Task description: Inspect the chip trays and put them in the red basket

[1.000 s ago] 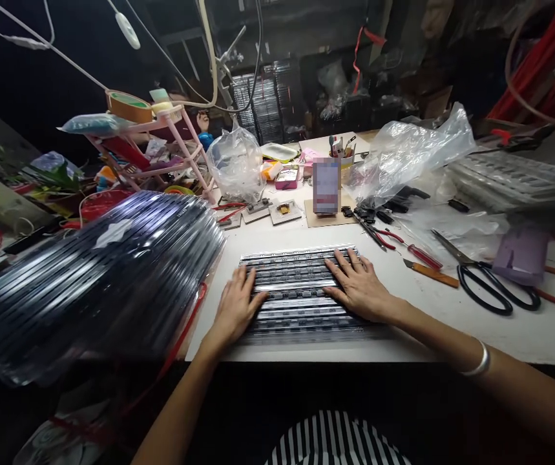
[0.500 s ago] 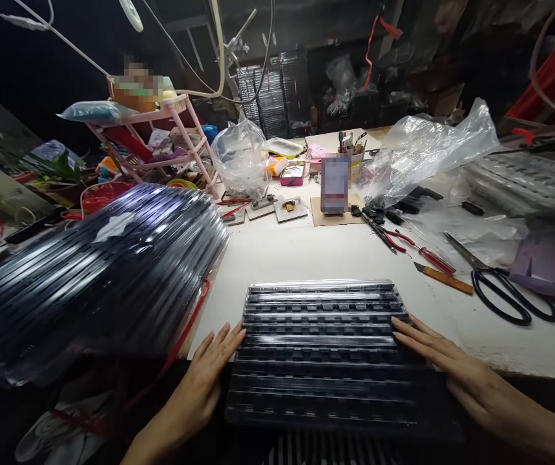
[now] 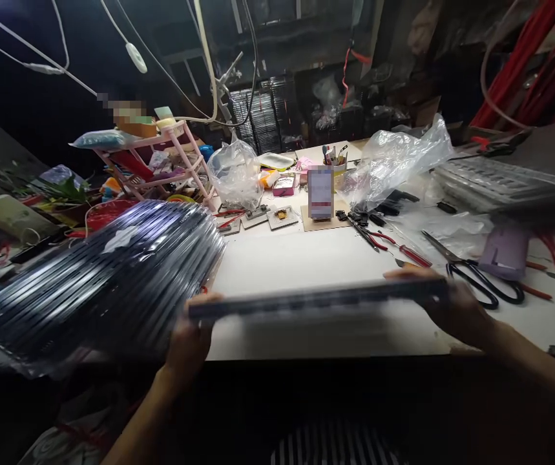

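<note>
Two hands: left hand [image 3: 187, 342] and right hand [image 3: 456, 307] grip the tray [image 3: 316, 300] ends.
Tray: edge-on, blurred; contents seemingly hidden.
Tabletop [image 3: 306, 258]: beneath.

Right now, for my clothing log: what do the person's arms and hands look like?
Both forearms are bare, with no sleeves showing. The left hand and right hand wear no gloves. Motion blur hides any rings or wristwear. A black-and-white striped garment shows below.

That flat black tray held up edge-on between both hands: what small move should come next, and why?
Probably swing the flat black ribbed plastic tray left toward the wrapped stack of black trays. The left hand and right hand grip its ends, it hangs level above the white table, and that stack lies beside it.
</note>
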Demonstrator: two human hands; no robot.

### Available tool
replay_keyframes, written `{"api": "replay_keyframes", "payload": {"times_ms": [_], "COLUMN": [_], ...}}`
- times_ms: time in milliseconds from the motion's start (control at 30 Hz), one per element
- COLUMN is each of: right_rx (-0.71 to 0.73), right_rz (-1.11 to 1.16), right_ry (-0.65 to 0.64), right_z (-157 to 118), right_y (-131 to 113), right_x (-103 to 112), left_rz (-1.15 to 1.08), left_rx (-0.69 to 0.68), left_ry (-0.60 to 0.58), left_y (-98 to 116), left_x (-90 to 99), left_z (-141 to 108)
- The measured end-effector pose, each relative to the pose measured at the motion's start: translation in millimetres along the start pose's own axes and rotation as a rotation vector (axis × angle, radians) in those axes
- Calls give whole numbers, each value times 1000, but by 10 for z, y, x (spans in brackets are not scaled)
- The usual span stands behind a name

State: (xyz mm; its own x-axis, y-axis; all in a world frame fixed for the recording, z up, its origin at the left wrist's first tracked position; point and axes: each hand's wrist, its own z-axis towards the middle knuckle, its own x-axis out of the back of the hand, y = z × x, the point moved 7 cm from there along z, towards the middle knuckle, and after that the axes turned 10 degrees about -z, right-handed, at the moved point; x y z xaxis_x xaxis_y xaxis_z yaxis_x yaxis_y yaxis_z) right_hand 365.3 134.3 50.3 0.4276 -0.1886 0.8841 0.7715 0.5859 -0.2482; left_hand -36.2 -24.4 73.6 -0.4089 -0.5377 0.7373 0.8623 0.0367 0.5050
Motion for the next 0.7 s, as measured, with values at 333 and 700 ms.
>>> {"api": "replay_keyframes", "payload": {"times_ms": [333, 700], "right_rx": [-283, -117], "right_rz": [-171, -432], "right_ry": [-400, -112], "right_z": [497, 140], "right_y": [-223, -329], "right_x": [-729, -691], "left_rz": [318, 403], "left_rx": [345, 205], "left_ry": [-288, -378], "left_y": [-266, -130], "left_x": [-713, -738], "left_z": [464, 60]}}
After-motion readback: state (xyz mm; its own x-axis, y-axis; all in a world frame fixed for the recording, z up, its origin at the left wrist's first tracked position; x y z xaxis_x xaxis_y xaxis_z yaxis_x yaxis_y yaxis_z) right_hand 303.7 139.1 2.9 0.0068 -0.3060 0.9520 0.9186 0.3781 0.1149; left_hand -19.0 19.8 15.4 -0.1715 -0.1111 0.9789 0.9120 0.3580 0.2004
